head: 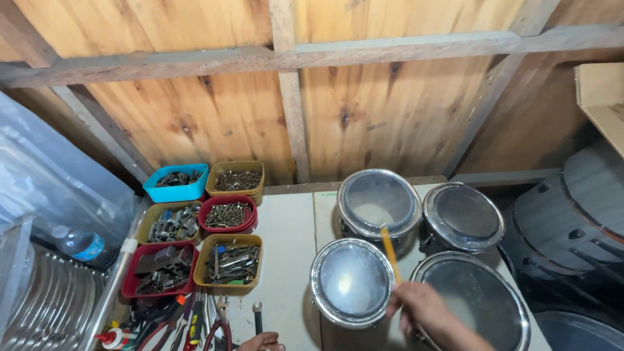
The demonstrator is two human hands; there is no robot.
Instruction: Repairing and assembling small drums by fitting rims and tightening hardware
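Note:
My right hand (426,313) is at the lower right and grips a thin orange stick (389,250) that points up across a cluster of round metal cans with clear shiny lids. The stick's tip lies over the far left can (379,200); the near left can (351,281) is just left of my hand. Another can (463,216) stands at the far right and a larger one (484,300) sits under my wrist. Only the fingertips of my left hand (261,342) show at the bottom edge, beside a small wrench (257,317); whether they hold anything is hidden.
Several small trays of screws and metal parts stand at left: a blue tray (176,182), an olive tray (236,178), a red tray (227,215), and more below. Pliers and hand tools (188,325) lie at the front. A water bottle (81,245) and a wooden wall (292,117) are behind.

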